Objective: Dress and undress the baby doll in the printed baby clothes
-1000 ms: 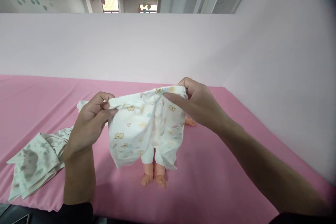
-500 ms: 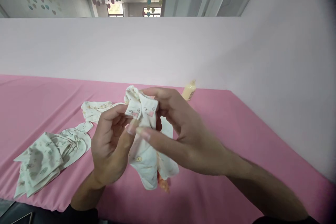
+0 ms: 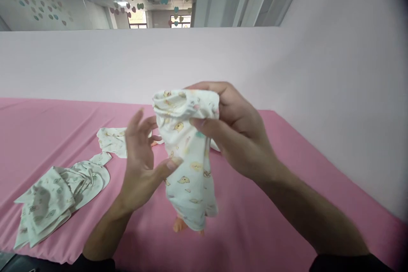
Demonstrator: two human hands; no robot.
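Note:
My right hand point(image 3: 237, 131) is closed around the gathered waistband of small white baby trousers point(image 3: 188, 165) printed with little animals, holding them up above the pink table point(image 3: 287, 187). The trousers hang down in a bunch. My left hand point(image 3: 142, 165) is open beside them, fingers spread, its thumb touching the cloth. A doll lies on the table behind the trousers; only its feet point(image 3: 178, 224) show below the hem.
A folded pile of patterned white baby clothes point(image 3: 51, 197) lies at the left front of the table, with another small garment point(image 3: 111, 140) further back. A pale pink wall runs behind the table and along its right side.
My right hand has raised the bunched trousers and now holds them alone. My left hand has let go and opened beside them. The yellow bottle at the back is now hidden.

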